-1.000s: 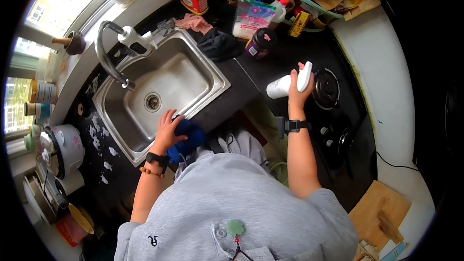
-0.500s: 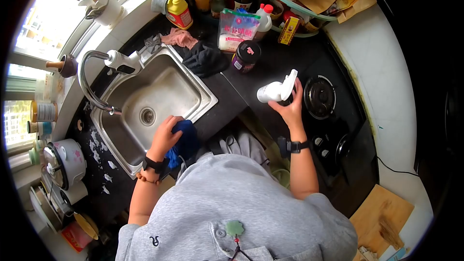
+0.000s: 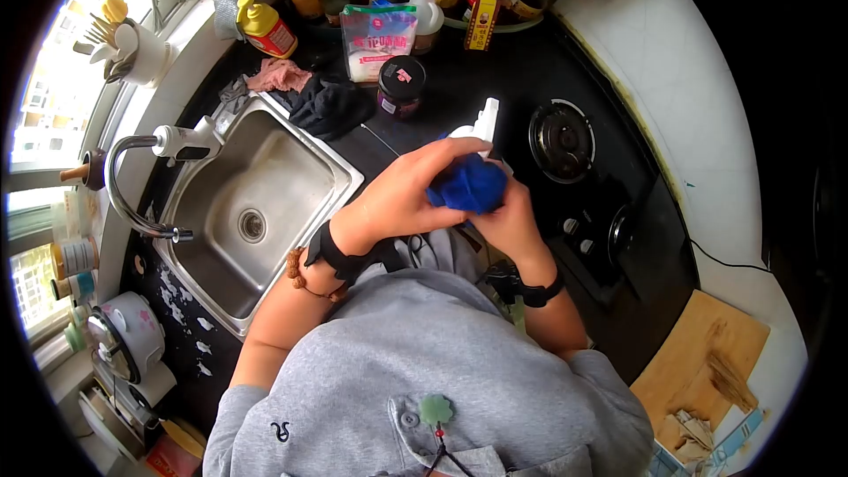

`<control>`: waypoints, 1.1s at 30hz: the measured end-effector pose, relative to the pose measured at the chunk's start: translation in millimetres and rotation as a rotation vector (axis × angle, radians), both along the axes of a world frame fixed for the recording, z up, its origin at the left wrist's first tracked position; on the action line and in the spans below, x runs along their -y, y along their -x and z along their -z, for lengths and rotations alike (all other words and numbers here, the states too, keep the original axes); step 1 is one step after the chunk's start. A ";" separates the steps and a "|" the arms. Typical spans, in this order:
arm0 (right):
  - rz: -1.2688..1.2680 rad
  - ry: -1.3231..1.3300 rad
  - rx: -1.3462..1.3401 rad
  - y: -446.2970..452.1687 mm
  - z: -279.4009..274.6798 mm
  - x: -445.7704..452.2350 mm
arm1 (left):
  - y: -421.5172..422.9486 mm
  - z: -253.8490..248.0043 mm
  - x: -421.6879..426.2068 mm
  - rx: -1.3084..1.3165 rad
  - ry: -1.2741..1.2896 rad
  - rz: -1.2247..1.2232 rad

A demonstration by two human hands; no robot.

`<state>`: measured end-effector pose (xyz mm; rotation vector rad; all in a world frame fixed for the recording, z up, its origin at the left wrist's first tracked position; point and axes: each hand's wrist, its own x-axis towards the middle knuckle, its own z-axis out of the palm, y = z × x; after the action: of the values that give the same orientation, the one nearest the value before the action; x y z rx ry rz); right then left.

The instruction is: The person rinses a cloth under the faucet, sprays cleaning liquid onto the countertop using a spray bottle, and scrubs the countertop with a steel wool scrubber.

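My left hand [image 3: 393, 194] is closed round a bunched blue cloth [image 3: 468, 185], thumb below and fingers above it. Behind the cloth, the white trigger head of a spray bottle [image 3: 481, 124] sticks up; the cloth and my hands hide most of its body. My right hand [image 3: 514, 225] grips the bottle from the right, pressed against the cloth, with its fingers partly hidden. Both hands are together in front of my chest, over the counter's front edge.
A steel sink [image 3: 344, 178] with a curved faucet [image 3: 115, 181] lies left. A dark jar [image 3: 402, 87], seasoning bag [image 3: 378, 42] and several bottles stand at the back. Right are a stove burner [image 3: 562, 141] and a wooden board [image 3: 698, 362]. White foam [image 3: 205, 323] spots the left counter.
My left hand has lifted the blue cloth from the sink's front corner and brought it right, onto the spray bottle. The bottle and my right hand have come closer to my body. The view has shifted.
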<state>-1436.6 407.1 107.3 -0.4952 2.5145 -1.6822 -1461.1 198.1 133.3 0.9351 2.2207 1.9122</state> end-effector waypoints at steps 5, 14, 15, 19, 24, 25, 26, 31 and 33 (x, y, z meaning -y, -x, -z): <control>0.351 0.130 -0.005 -1.7 5.7 -82.9 | 5.0 45.5 27.9 0.079 0.125 -0.214; 0.417 -0.106 0.329 31.7 149.2 -176.1 | 22.8 176.0 117.7 -0.029 0.558 -0.768; 0.408 -0.219 0.364 33.1 162.4 -178.7 | 29.4 183.0 122.0 -0.062 0.595 -0.779; 0.337 -0.910 0.224 37.5 101.8 -133.4 | 52.1 213.7 131.2 0.016 0.714 -0.763; 0.059 -0.509 0.270 37.6 -6.6 -71.5 | 58.8 224.0 123.1 -0.029 0.895 -0.885; -0.007 -0.423 0.239 36.3 -23.9 -54.3 | 58.7 224.6 122.7 -0.009 0.945 -0.899; -0.072 -0.337 0.209 35.1 -35.1 -37.1 | 58.5 225.6 123.9 0.011 0.994 -0.911; -0.299 -0.140 0.193 39.6 -21.8 41.6 | 43.2 199.4 128.7 -0.152 0.846 -1.036; -0.351 -0.147 0.220 52.1 3.0 70.0 | 25.3 172.8 133.5 -0.203 0.781 -1.065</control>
<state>-1488.8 337.1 104.4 -0.6522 2.2180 -1.3353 -1486.4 64.6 -39.4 -0.2649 3.5248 0.7996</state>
